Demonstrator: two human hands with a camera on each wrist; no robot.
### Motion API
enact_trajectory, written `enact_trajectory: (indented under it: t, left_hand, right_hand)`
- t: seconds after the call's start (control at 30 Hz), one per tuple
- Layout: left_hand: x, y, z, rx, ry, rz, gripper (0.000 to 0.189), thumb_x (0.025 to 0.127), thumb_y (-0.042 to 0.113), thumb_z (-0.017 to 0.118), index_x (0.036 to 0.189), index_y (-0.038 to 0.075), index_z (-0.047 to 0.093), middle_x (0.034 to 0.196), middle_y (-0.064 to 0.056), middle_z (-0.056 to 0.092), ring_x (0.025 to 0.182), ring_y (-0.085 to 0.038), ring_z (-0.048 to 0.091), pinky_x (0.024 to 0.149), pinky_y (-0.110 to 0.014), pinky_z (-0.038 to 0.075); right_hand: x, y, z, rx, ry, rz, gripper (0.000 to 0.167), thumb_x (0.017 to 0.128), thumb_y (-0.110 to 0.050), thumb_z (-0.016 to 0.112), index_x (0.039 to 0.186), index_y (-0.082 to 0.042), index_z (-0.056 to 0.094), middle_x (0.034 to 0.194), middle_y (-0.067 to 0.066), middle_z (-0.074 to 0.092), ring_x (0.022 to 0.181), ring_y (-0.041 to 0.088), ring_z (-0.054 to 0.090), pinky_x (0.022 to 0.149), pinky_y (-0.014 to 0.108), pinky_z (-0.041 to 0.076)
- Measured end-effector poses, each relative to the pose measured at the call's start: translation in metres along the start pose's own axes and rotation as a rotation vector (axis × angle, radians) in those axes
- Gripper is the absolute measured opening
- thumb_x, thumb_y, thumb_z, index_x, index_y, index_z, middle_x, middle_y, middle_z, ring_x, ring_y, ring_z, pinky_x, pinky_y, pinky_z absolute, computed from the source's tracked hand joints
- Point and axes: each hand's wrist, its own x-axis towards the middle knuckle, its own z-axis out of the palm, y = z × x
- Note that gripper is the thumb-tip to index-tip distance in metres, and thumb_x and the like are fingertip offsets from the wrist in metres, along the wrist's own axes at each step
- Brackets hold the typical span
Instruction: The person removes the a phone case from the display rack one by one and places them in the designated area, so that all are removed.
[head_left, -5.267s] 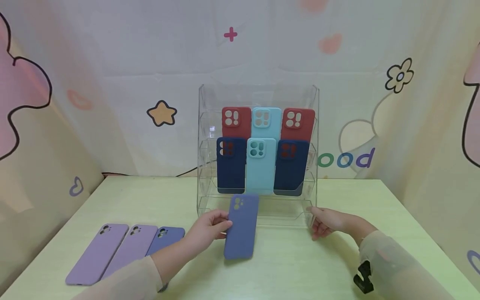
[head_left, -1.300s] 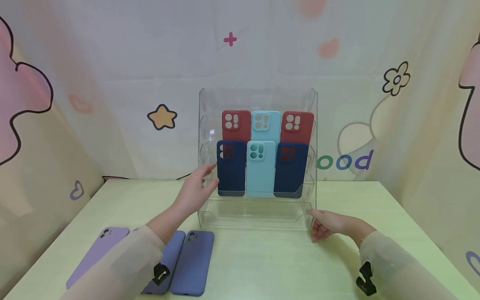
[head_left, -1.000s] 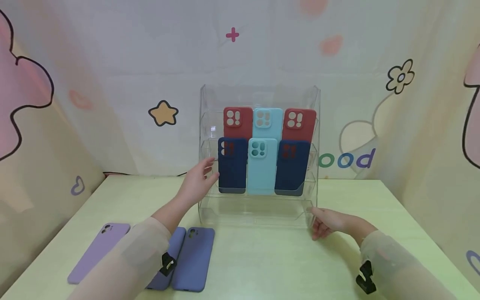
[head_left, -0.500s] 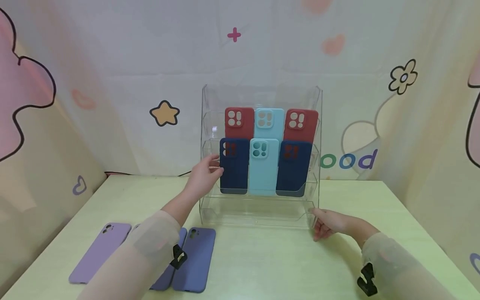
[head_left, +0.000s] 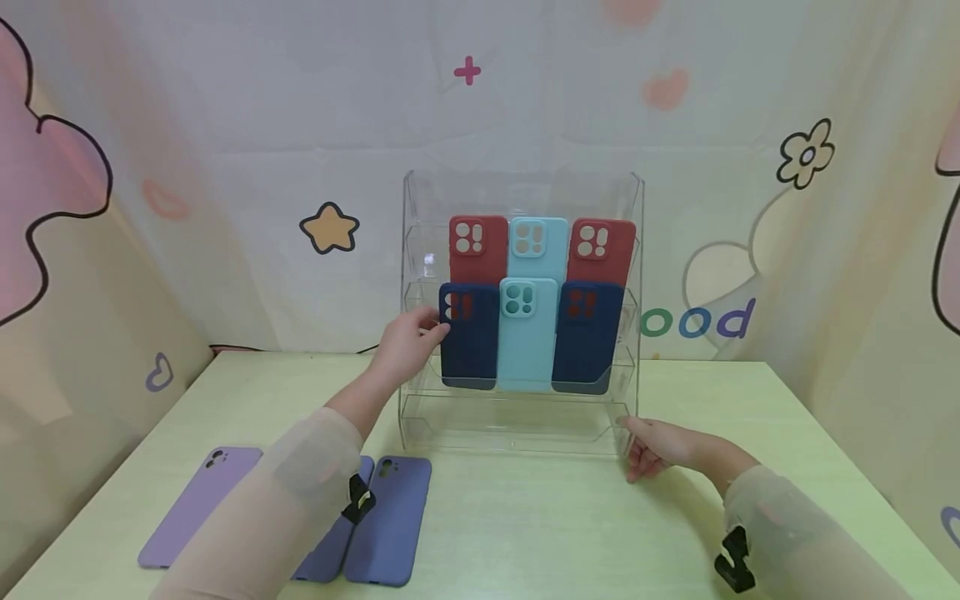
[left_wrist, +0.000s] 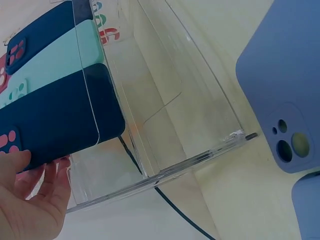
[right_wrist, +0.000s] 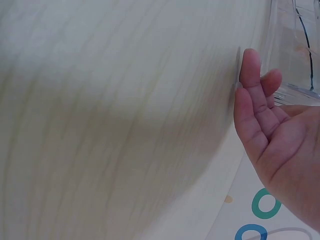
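A clear acrylic display rack (head_left: 517, 429) stands at the back of the table, holding phone cases in two tiers. My left hand (head_left: 408, 343) pinches the navy phone case (head_left: 469, 354) at the left of the lower tier, thumb on its front and fingers behind its edge. In the left wrist view the bottom of that navy case (left_wrist: 60, 112) still sits behind the clear front lip. A light-blue case (head_left: 527, 350) and another navy case (head_left: 587, 354) stand beside it. My right hand (head_left: 660, 446) grips the rack's lower right corner; its contact is partly hidden.
Behind, the upper tier holds a red case (head_left: 477, 262), a light-blue case (head_left: 537, 262) and another red case (head_left: 603, 262). At the front left, a lilac case (head_left: 198, 508) and a blue-violet case (head_left: 388, 521) lie flat, with others partly under my left sleeve (head_left: 277, 500).
The blue-violet case my left hand held earlier now lies on the table. That hand has reached up to the rack and taken hold of the left navy case, whose top has dipped slightly.
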Motion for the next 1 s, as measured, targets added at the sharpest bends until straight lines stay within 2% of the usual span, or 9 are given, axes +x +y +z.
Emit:
enact_trajectory:
  t: [0.27,0.37,0.53,0.67,0.87,1.0]
  left_hand:
    - [-0.002,-0.004,-0.005,0.005,-0.012,0.078,0.026,0.096,0.019,0.053,0.115,0.002,0.059,0.109,-0.014,0.062,0.099,-0.027,0.061,0.084,-0.039,0.05]
    - [-0.004,-0.002,-0.008,-0.021,0.022,0.095,0.026,0.096,0.019,0.054,0.115,0.003,0.059,0.11,-0.014,0.062,0.098,-0.027,0.063,0.081,-0.037,0.052]
    - [-0.009,0.003,-0.015,-0.122,0.1,0.131,0.024,0.095,0.018,0.055,0.114,0.004,0.06,0.109,-0.013,0.063,0.095,-0.027,0.064,0.079,-0.036,0.053]
    - [-0.015,0.005,-0.021,-0.17,0.119,0.154,0.023,0.095,0.017,0.056,0.113,0.005,0.061,0.106,-0.012,0.063,0.092,-0.026,0.065,0.079,-0.036,0.053]
    - [-0.023,0.0,-0.025,-0.207,0.133,0.143,0.025,0.094,0.016,0.056,0.116,0.005,0.062,0.107,-0.012,0.064,0.089,-0.024,0.066,0.076,-0.035,0.053]
    - [-0.027,-0.002,-0.027,-0.238,0.113,0.133,0.025,0.094,0.015,0.056,0.116,0.004,0.062,0.107,-0.013,0.065,0.089,-0.027,0.067,0.073,-0.035,0.054]
  right_hand:
    - [0.0,-0.001,0.0,0.002,0.002,0.006,0.052,0.101,-0.033,0.018,0.085,0.005,0.05,0.079,0.012,0.065,0.079,0.024,0.064,0.076,0.036,0.051]
    - [-0.001,-0.001,0.0,-0.002,-0.005,0.002,0.052,0.101,-0.032,0.017,0.085,0.005,0.05,0.079,0.012,0.065,0.079,0.024,0.064,0.076,0.037,0.051]
    - [-0.001,-0.002,0.0,0.003,-0.002,-0.004,0.051,0.101,-0.031,0.017,0.084,0.005,0.05,0.079,0.013,0.065,0.078,0.024,0.064,0.074,0.037,0.052]
    - [-0.001,-0.001,0.0,0.005,0.008,0.008,0.051,0.1,-0.031,0.017,0.083,0.004,0.05,0.078,0.012,0.065,0.078,0.023,0.064,0.074,0.036,0.051]
    - [0.0,0.0,0.001,0.004,0.009,0.013,0.054,0.101,-0.035,0.018,0.083,0.004,0.051,0.079,0.012,0.065,0.079,0.023,0.064,0.076,0.036,0.051]
    - [-0.001,0.001,0.0,0.004,0.007,0.017,0.055,0.101,-0.037,0.018,0.084,0.004,0.051,0.079,0.012,0.065,0.079,0.024,0.064,0.077,0.037,0.051]
